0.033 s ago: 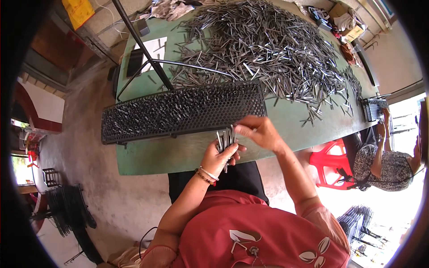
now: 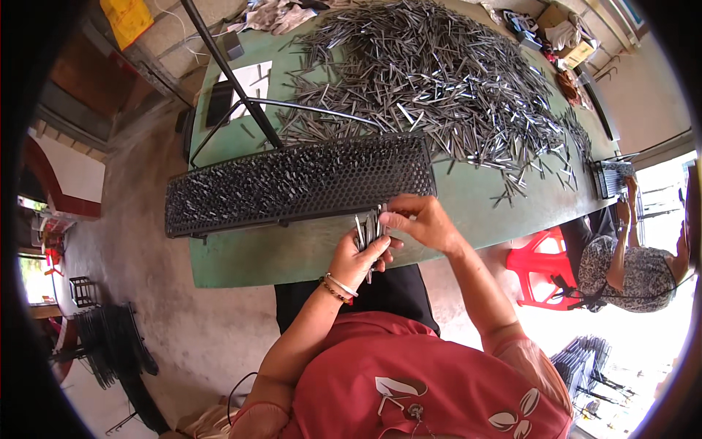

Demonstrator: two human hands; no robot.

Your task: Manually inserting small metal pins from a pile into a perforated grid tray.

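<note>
My left hand (image 2: 356, 257) is closed round a small bundle of thin metal strips (image 2: 371, 233). They stand roughly upright, with their ends showing above and below the fist. Over the top of the bundle, my right hand (image 2: 424, 222) pinches at the upper end of one strip with thumb and fingertips. Just beyond both hands lies a long black perforated rack (image 2: 351, 179). Strips stand packed in its holes on the left and middle, while the holes toward its right end show bare.
A large heap of loose metal strips (image 2: 446, 80) covers the far side of the green table (image 2: 248, 260). A black frame bar (image 2: 234, 77) rises from the rack. At right, another person (image 2: 629, 274) works at a similar rack (image 2: 613, 179), beside a red stool (image 2: 537, 271).
My right hand has moved slightly nearer to me, its fingers curling more at the strip ends. My left hand holds its place with the bundle.
</note>
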